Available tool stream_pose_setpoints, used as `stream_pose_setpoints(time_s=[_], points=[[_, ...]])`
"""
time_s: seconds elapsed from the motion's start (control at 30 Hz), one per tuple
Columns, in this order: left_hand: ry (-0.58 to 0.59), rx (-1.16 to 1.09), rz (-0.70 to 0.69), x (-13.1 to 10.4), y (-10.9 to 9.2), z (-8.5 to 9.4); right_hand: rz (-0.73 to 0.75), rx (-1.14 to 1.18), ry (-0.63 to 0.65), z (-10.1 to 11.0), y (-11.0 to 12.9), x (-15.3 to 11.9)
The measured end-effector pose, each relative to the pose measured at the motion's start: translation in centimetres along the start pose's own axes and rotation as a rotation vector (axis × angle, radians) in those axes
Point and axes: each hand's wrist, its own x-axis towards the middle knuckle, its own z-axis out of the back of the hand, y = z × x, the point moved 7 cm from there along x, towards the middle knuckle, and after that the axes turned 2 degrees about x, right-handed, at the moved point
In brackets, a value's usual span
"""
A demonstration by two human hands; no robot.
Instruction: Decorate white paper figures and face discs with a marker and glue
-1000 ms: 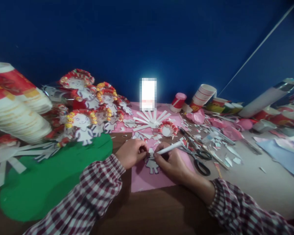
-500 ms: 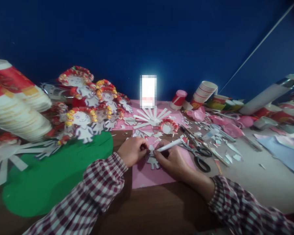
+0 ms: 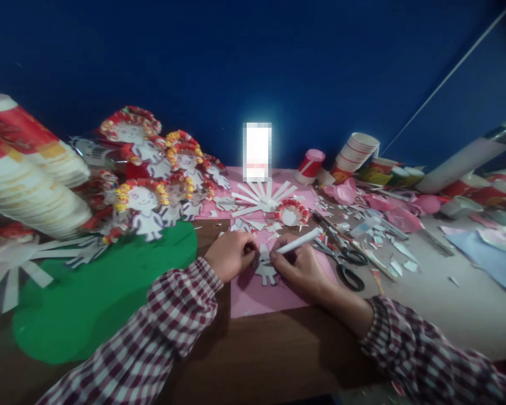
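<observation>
A white pen (image 3: 300, 241) is gripped in my right hand (image 3: 300, 269), its tip end down by a small white paper doll cutout (image 3: 267, 274). That cutout lies on a pink sheet (image 3: 253, 304) on the brown table. My left hand (image 3: 231, 256) is closed, thumb and forefinger pinched at the cutout's upper left edge; whatever sits between those fingertips is too small to make out. Black-handled scissors (image 3: 349, 270) lie just right of my right hand.
On the left are a green sheet (image 3: 109, 292), several paper dolls (image 3: 145, 211) and stacked paper cups (image 3: 29, 191). Behind my hands lies a cut white paper cup (image 3: 266, 203). Paper scraps, pink balloons (image 3: 341, 192) and more cups (image 3: 354, 157) spread over the right.
The pen in my right hand has shifted slightly right and lies at a steeper slant. My hands have moved a little apart, showing more of the cutout. The whole view has shifted slightly.
</observation>
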Motion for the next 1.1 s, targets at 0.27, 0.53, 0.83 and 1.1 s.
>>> stream_pose_setpoints(time_s=[0.27, 0.53, 0.83, 1.1], points=[[-0.023, -0.019, -0.033, -0.16, 0.21, -0.09, 0.012, -0.008, 0.009, -0.37, -0.04, 0.02], [-0.022, -0.004, -0.003, -0.20, 0.13, -0.06, 0.037, -0.068, 0.009, -0.30, 0.30, 0.08], [-0.023, -0.030, 0.001, -0.12, 0.28, -0.13, 0.046, -0.118, 0.007, -0.35, 0.39, 0.16], [-0.026, -0.006, -0.003, -0.14, 0.17, -0.08, 0.015, -0.127, 0.001, -0.25, -0.03, 0.08]])
